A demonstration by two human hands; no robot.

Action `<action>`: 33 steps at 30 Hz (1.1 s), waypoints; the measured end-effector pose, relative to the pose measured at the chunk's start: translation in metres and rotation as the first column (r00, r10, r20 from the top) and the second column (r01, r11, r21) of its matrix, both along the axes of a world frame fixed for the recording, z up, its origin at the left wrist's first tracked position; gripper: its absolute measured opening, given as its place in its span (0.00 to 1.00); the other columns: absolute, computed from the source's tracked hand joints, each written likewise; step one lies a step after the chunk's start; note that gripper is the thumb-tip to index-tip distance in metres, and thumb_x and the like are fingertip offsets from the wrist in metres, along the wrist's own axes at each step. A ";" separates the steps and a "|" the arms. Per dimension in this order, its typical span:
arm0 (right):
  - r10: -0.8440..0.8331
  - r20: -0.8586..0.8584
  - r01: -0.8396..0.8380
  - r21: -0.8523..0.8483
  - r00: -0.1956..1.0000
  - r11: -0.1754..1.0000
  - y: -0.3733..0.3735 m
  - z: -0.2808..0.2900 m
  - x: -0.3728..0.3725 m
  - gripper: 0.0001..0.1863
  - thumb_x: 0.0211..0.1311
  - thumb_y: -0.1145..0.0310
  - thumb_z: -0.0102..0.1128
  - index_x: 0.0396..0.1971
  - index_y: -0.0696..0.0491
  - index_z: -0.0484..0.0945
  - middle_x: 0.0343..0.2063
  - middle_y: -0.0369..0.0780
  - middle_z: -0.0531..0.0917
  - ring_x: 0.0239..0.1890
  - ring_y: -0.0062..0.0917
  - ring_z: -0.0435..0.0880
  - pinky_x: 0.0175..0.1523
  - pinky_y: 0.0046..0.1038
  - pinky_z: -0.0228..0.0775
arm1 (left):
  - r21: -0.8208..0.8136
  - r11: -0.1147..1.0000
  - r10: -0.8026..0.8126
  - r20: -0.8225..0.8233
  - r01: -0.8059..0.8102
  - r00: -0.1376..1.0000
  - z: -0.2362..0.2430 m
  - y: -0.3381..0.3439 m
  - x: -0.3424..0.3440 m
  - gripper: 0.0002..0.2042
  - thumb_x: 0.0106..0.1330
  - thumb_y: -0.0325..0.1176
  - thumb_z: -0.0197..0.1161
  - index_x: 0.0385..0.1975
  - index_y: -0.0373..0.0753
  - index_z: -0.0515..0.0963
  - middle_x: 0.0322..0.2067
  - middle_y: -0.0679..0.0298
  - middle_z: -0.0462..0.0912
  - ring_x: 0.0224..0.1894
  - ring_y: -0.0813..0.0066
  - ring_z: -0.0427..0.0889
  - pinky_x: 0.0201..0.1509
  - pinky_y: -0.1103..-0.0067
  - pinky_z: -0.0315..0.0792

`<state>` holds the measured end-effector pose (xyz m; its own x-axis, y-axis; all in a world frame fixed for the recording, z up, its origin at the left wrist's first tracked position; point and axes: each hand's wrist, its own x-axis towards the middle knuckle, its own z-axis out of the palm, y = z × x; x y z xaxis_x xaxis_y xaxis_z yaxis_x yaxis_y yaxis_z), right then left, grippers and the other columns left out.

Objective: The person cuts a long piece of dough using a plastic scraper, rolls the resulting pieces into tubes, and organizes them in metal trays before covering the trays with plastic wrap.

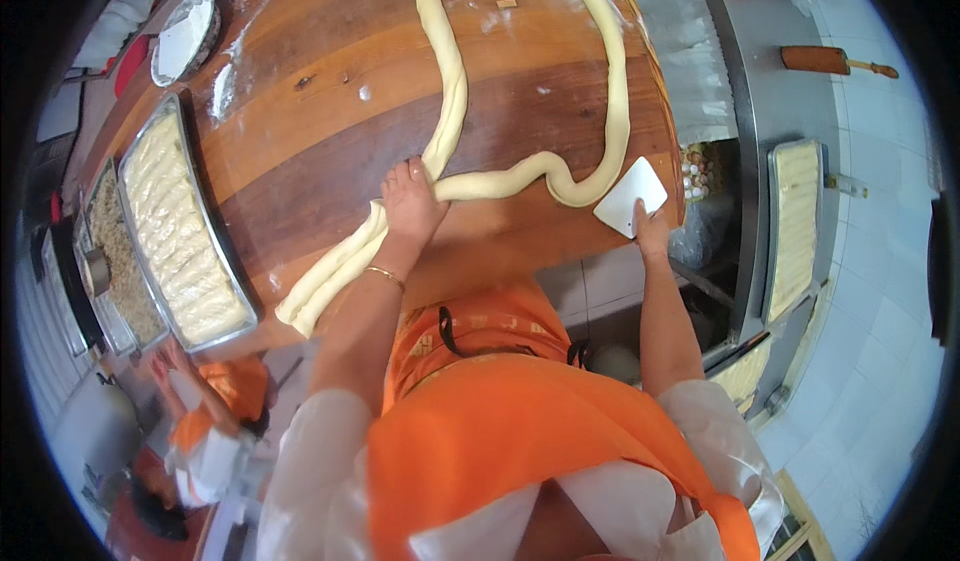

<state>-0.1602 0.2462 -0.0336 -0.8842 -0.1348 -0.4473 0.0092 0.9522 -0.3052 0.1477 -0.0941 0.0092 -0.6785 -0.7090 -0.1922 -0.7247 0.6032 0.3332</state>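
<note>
A long pale dough rope (447,81) runs toward me over the wooden table (320,151). Another stretch of dough (615,91) curves down the right side and bends back to my left hand (410,196). That hand has its fingers curled over the dough where the strands meet. Between it and the table's near edge, two dough strips (330,273) lie side by side, their ends close to the edge. In my right hand (651,231) is a white flat dough scraper (630,197), held by the thumb and fingers at the table's right corner, beside the dough's bend.
At the left stand a metal tray (223,223) of dough strips, a tray of crumbs (122,256) and a bowl (212,26) holding something white. Another person (215,431) works at lower left. A rolling pin (815,59) and another tray (824,211) are at the right.
</note>
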 end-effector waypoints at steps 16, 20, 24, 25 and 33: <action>0.905 -0.424 -0.978 -0.177 -0.023 -0.108 -0.319 0.075 0.140 0.48 0.38 0.67 0.77 0.65 0.52 0.64 0.58 0.42 0.73 0.63 0.40 0.69 0.73 0.47 0.51 | 0.581 0.811 0.012 0.096 -0.065 0.995 0.077 -0.070 -0.006 0.33 0.50 0.43 0.72 0.56 0.35 0.71 0.45 0.45 0.83 0.50 0.50 0.82 0.53 0.62 0.75; 0.851 -0.516 -0.937 -0.243 -0.093 -0.250 -0.363 0.060 0.183 0.30 0.45 0.67 0.70 0.53 0.54 0.73 0.37 0.40 0.78 0.45 0.36 0.78 0.63 0.44 0.63 | 0.510 0.860 -0.015 0.045 -0.010 0.999 0.095 -0.105 0.056 0.27 0.51 0.36 0.68 0.53 0.34 0.72 0.44 0.45 0.82 0.48 0.45 0.80 0.53 0.61 0.75; 0.761 -0.646 -0.896 -0.307 -0.051 -0.320 -0.417 0.064 0.287 0.12 0.53 0.67 0.59 0.37 0.54 0.76 0.29 0.39 0.77 0.37 0.35 0.77 0.49 0.39 0.66 | 0.392 0.918 0.060 0.010 -0.059 0.998 0.113 -0.139 0.164 0.25 0.52 0.36 0.68 0.51 0.36 0.73 0.42 0.47 0.82 0.48 0.46 0.80 0.51 0.61 0.74; 0.765 -0.642 -0.883 -0.325 -0.056 -0.338 -0.432 0.068 0.316 0.08 0.55 0.67 0.57 0.34 0.53 0.75 0.28 0.38 0.77 0.37 0.35 0.78 0.49 0.38 0.66 | 0.369 0.925 0.078 0.060 -0.095 0.995 0.111 -0.146 0.193 0.25 0.50 0.35 0.70 0.49 0.36 0.73 0.41 0.47 0.81 0.47 0.46 0.79 0.50 0.61 0.74; 0.769 -0.593 -0.841 -0.269 -0.240 -0.470 -0.499 0.037 0.418 0.25 0.50 0.63 0.67 0.52 0.47 0.78 0.45 0.40 0.79 0.55 0.35 0.75 0.69 0.45 0.58 | 0.048 0.969 0.224 0.246 -0.243 0.943 0.018 -0.150 0.322 0.31 0.45 0.27 0.73 0.52 0.37 0.69 0.48 0.53 0.75 0.50 0.51 0.77 0.54 0.63 0.71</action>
<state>0.2581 -0.2530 0.0037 0.5426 -0.8103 0.2213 -0.6543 -0.5730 -0.4935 0.4694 -0.2442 0.0272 -0.4242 -0.8187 -0.3870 -0.9055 0.3872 0.1736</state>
